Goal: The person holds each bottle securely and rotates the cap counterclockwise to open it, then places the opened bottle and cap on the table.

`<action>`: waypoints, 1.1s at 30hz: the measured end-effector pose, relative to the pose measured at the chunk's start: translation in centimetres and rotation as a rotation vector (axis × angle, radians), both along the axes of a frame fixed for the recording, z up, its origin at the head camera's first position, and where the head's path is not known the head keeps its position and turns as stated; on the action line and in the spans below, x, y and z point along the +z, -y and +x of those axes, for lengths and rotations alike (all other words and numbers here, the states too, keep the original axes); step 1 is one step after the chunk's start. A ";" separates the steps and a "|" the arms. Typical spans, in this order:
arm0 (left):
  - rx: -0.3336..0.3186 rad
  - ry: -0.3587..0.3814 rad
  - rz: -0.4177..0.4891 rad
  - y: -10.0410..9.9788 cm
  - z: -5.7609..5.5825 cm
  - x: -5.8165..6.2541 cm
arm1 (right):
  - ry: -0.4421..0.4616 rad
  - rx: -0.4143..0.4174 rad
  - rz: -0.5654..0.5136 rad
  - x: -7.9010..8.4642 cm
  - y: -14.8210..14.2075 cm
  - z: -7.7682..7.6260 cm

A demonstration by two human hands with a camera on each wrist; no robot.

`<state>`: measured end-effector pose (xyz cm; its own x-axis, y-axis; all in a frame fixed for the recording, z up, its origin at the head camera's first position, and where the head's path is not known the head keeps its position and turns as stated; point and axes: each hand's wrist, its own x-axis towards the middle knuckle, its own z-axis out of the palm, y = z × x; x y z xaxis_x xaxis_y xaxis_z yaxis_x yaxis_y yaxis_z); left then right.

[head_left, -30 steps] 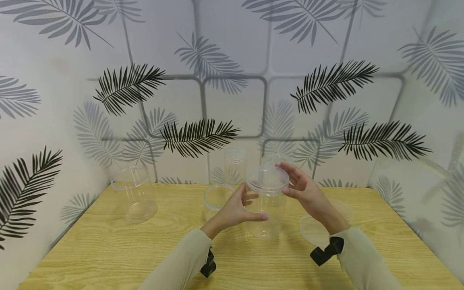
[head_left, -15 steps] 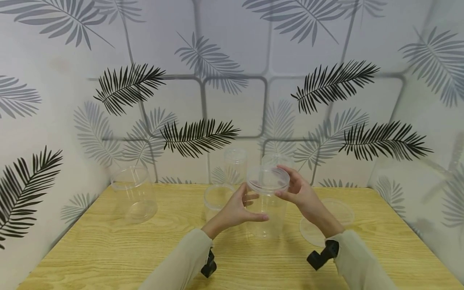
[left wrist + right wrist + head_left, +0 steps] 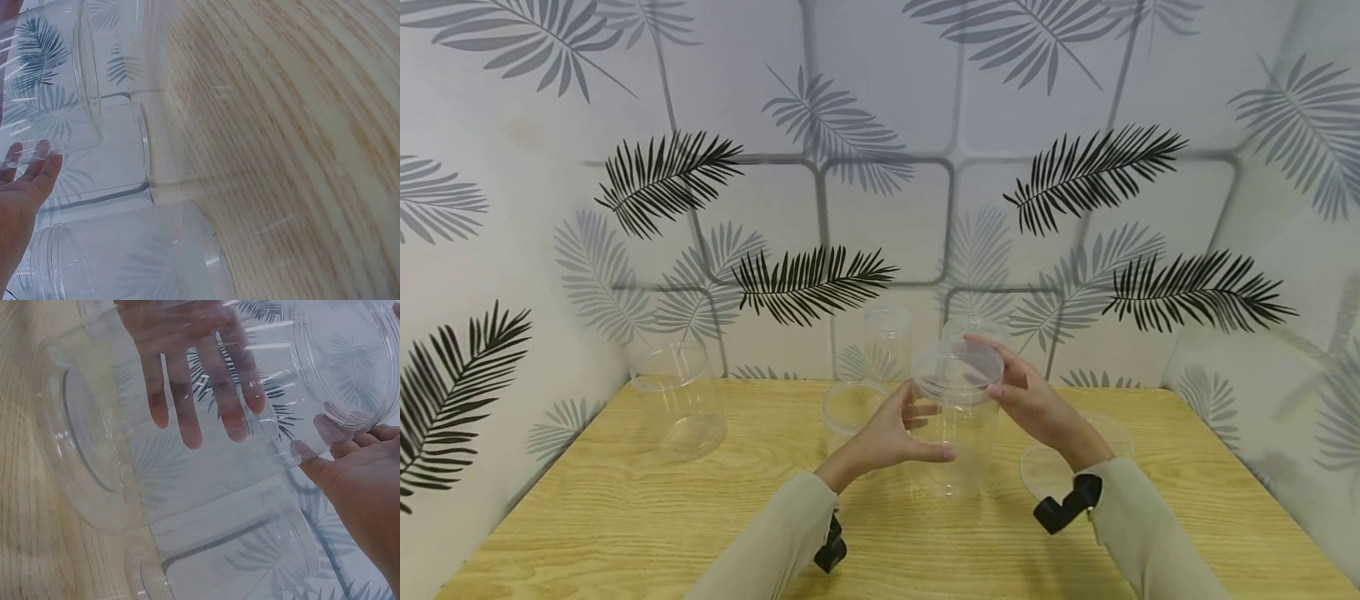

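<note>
A tall clear plastic jar [image 3: 955, 450] stands upright near the middle of the table in the head view. My left hand [image 3: 880, 432] grips its side, thumb in front and fingers wrapped round behind. Through the clear wall, the left fingers show in the right wrist view. My right hand [image 3: 1041, 408] holds the jar's top ring [image 3: 958, 390], thumb at the near side and forefinger reaching behind. In the right wrist view the right thumb and fingers meet the ringed neck [image 3: 306, 369]. Whether a lid sits on it, I cannot tell.
Left of my left hand stands a shorter clear jar [image 3: 842, 425]. Behind are a narrow clear jar [image 3: 887, 346] and another clear container [image 3: 985, 327]. A large clear jar [image 3: 673, 408] stands far left. Flat clear discs [image 3: 1047, 475] lie right, partly behind my right arm.
My right thumb slid left along the jar's top ring, then came back right. The jar's top has shifted very slightly right. The left hand keeps its grip.
</note>
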<state>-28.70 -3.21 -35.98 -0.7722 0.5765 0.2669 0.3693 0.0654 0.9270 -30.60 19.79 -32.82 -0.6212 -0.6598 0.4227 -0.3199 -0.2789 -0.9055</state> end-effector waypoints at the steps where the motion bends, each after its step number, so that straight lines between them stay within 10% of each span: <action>1: -0.001 0.002 -0.005 0.0 0.2 0.3 | -0.002 -0.002 -0.009 0.1 0.1 0.0; 18: 0.023 -0.051 0.003 0.9 0.7 1.6 | 0.030 -0.243 -0.323 1.9 -1.7 0.1; 33: 0.092 -0.117 0.062 2.7 0.0 4.8 | 0.069 -0.397 -0.255 1.5 -4.4 0.1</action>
